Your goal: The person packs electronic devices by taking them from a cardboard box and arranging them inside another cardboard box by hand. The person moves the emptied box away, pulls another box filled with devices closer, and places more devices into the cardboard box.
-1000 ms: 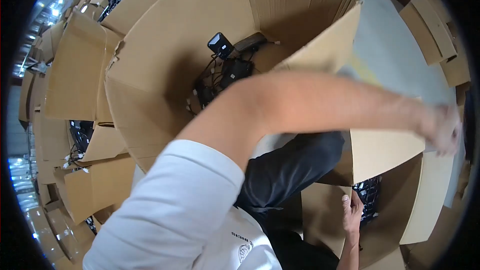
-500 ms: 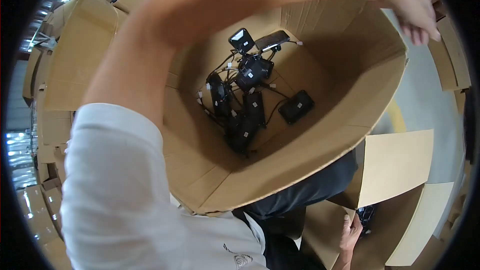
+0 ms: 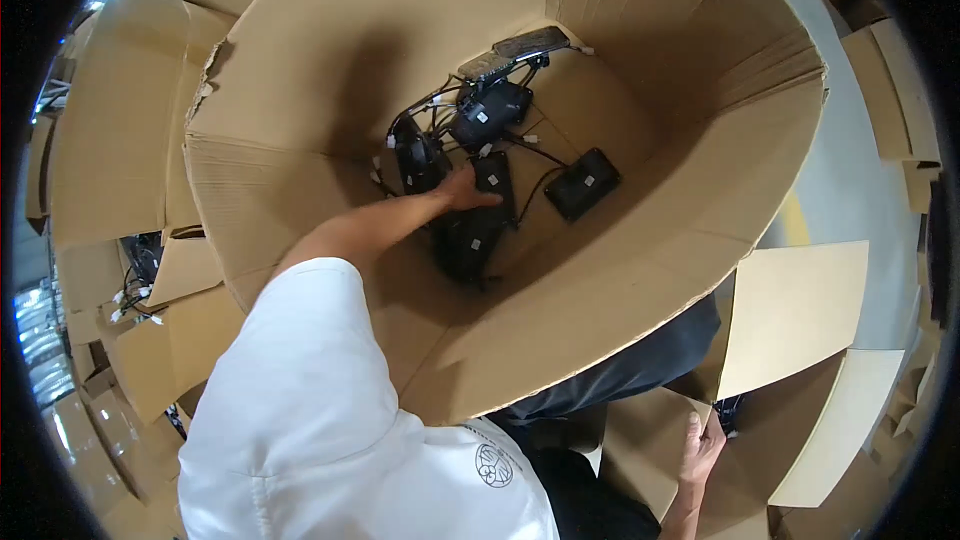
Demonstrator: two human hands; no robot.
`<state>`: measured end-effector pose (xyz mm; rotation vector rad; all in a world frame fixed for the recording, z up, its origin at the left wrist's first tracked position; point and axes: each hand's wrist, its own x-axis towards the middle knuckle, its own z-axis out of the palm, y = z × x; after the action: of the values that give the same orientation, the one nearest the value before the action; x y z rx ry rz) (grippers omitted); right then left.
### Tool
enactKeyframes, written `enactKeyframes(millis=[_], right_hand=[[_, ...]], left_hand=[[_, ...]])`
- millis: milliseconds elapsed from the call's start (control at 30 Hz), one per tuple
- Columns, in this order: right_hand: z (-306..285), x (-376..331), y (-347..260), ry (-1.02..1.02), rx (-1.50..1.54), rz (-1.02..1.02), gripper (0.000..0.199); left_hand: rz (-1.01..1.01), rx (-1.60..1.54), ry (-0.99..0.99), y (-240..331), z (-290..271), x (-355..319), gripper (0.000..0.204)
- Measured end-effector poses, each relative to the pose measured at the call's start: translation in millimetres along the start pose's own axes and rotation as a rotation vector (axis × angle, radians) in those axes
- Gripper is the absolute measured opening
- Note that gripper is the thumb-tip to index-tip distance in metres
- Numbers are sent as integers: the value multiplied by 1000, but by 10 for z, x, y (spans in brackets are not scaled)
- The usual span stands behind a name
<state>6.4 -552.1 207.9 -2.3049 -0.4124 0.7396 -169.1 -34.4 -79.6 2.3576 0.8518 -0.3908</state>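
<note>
Left hand (image 3: pixel 465 190): deep in the big box (image 3: pixel 640 265), fingers part-spread over a black unit (image 3: pixel 494 172); whether it grips cannot be told.
Right hand (image 3: pixel 703 448): thumb and fingers pinch the edge of the small box (image 3: pixel 640 445).
Leads (image 3: pixel 540 149): they cross between units; grasping a case, not a cable, seems kinder.
Lone unit (image 3: pixel 583 184): right of the heap, probably easier to grasp.

The central carton (image 3: pixel 600 300) contains a cluster of cabled units (image 3: pixel 490 112); an outlying unit (image 3: pixel 583 184) lies to the cluster's right. The left hand (image 3: pixel 467 190) is inside this carton, over the cluster. A second carton (image 3: pixel 640 450) sits front right, the right hand (image 3: pixel 702 445) at its panel. A side carton (image 3: pixel 187 270) stands left; the floor (image 3: pixel 855 210) extends right.
</note>
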Motion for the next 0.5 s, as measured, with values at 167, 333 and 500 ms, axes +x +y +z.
enactKeyframes(millis=[167,333,500], right_hand=[[-34,-82,135,12,-62,32,52],[18,25,77,24,-42,-49,50],[-7,-34,54,18,38,-27,45]], left_hand=[[-436,-39,273,533,520,-140,58],[-269,-51,345,382,893,-416,43],[-430,-154,189,743,774,-328,40]])
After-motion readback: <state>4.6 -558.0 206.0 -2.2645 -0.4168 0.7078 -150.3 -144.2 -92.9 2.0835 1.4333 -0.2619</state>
